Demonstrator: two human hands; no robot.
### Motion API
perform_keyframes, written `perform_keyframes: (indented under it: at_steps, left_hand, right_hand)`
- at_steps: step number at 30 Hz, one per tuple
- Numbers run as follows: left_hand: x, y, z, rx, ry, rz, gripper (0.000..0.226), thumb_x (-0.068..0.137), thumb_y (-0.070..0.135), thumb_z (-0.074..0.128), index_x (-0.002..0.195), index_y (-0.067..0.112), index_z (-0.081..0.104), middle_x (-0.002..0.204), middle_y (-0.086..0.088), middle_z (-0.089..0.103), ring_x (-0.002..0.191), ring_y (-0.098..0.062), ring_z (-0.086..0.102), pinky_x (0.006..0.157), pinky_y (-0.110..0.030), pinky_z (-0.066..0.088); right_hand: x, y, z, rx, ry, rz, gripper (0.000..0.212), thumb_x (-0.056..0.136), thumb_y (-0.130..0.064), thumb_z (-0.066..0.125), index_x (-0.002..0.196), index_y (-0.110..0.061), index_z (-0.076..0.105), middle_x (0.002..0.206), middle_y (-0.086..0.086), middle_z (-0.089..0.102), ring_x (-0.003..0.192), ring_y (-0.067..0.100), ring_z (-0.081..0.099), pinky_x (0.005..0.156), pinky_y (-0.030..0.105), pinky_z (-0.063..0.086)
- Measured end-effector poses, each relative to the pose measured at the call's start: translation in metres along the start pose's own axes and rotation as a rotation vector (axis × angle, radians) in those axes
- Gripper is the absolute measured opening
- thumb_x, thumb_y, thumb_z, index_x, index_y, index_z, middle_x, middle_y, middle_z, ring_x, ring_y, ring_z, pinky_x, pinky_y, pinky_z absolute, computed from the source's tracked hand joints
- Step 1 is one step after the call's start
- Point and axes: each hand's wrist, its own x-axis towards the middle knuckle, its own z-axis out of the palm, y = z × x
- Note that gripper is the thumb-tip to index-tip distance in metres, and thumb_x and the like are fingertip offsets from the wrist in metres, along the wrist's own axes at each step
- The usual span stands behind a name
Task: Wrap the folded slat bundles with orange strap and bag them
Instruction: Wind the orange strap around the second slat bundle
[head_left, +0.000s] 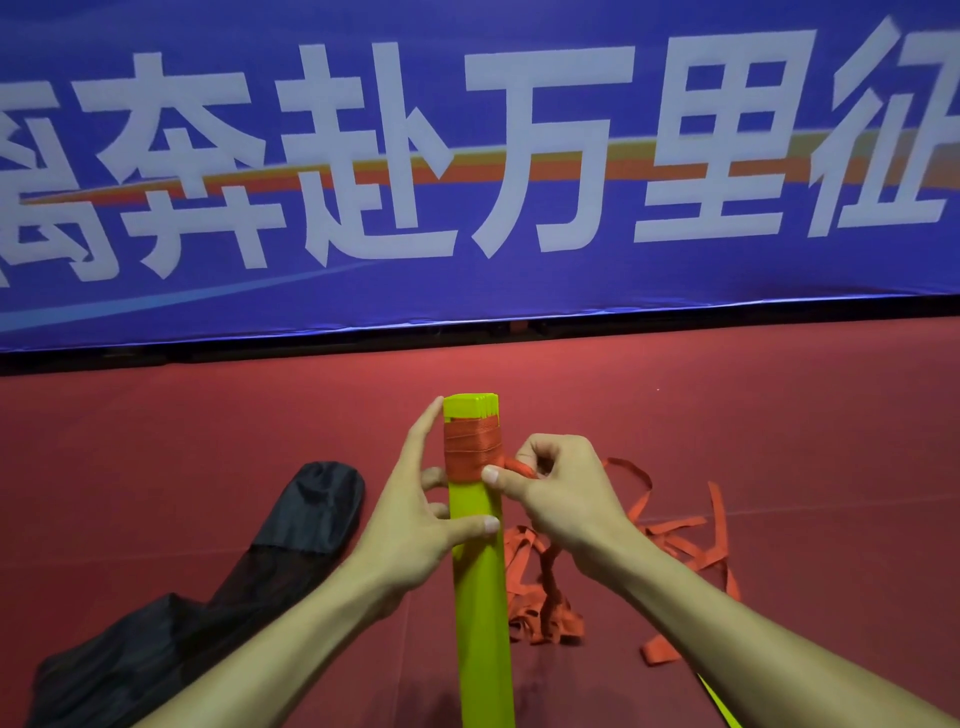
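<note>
Head view, centre frame: yellow slat bundle (480, 571) upright. Left hand (415, 514) grips it, thumb across the front. Right hand (561, 493) pinches orange strap (472, 449) at the wound band. Keep tension, overlap turns evenly. Black bag (291, 525) lower left.

Indoor sports or event hall: red matted floor (727, 400) throughout; long blue banner (519, 283) with large white characters stood at 12 o'clock.

Both hands (415, 519) on strap-wound yellow slat bundle (480, 582)
</note>
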Motion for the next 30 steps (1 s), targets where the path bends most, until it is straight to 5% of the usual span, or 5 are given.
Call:
perform_keyframes:
  at_steps: [5, 13, 18, 23, 30]
  left_hand:
    - [0.001, -0.001, -0.004, 0.022, -0.035, 0.009, 0.097, 0.07, -0.014, 0.081, 0.148, 0.025, 0.039, 0.117, -0.006, 0.068, 0.092, -0.018, 0.074, 0.07, -0.025, 0.057]
    - [0.003, -0.003, -0.01, -0.057, -0.12, 0.002, 0.092, 0.08, -0.024, 0.065, 0.137, 0.044, 0.042, 0.119, -0.005, 0.067, 0.089, -0.017, 0.071, 0.071, -0.028, 0.056]
    - [0.003, -0.002, -0.011, -0.051, -0.106, 0.009, 0.079, 0.08, -0.023, 0.065, 0.13, 0.036, 0.05, 0.12, -0.007, 0.064, 0.081, -0.012, 0.069, 0.065, -0.03, 0.056]
    - [0.002, -0.002, -0.012, -0.071, -0.163, -0.013, 0.089, 0.085, -0.014, 0.067, 0.133, 0.055, 0.038, 0.119, -0.006, 0.066, 0.086, -0.014, 0.07, 0.067, -0.029, 0.056]
    - [-0.002, -0.005, -0.026, -0.087, -0.336, -0.062, 0.1, 0.075, -0.001, 0.074, 0.139, 0.058, 0.023, 0.102, -0.005, 0.074, 0.086, -0.015, 0.07, 0.072, -0.03, 0.056]
  right_hand:
    - [-0.004, -0.004, -0.003, -0.014, -0.057, -0.023, 0.04, 0.077, -0.026, 0.08, 0.056, -0.02, 0.045, 0.053, -0.005, 0.043, 0.05, 0.013, 0.037, 0.054, 0.029, 0.033]
    - [-0.005, -0.007, -0.004, -0.021, -0.101, 0.015, 0.037, 0.08, -0.024, 0.077, 0.062, -0.02, 0.044, 0.046, -0.008, 0.04, 0.046, 0.014, 0.035, 0.052, 0.028, 0.03]
    - [-0.002, -0.006, -0.007, 0.005, -0.102, -0.019, 0.032, 0.079, -0.027, 0.075, 0.062, -0.023, 0.049, 0.054, -0.008, 0.044, 0.051, 0.015, 0.038, 0.055, 0.031, 0.033]
    - [-0.003, -0.003, -0.006, -0.034, -0.069, -0.029, 0.026, 0.08, -0.026, 0.071, 0.063, -0.025, 0.052, 0.058, -0.006, 0.048, 0.052, 0.016, 0.042, 0.055, 0.032, 0.038]
    - [-0.006, -0.01, -0.009, 0.076, -0.131, 0.016, 0.025, 0.086, -0.009, 0.07, 0.067, -0.014, 0.054, 0.057, 0.001, 0.047, 0.052, 0.018, 0.044, 0.051, 0.032, 0.037]
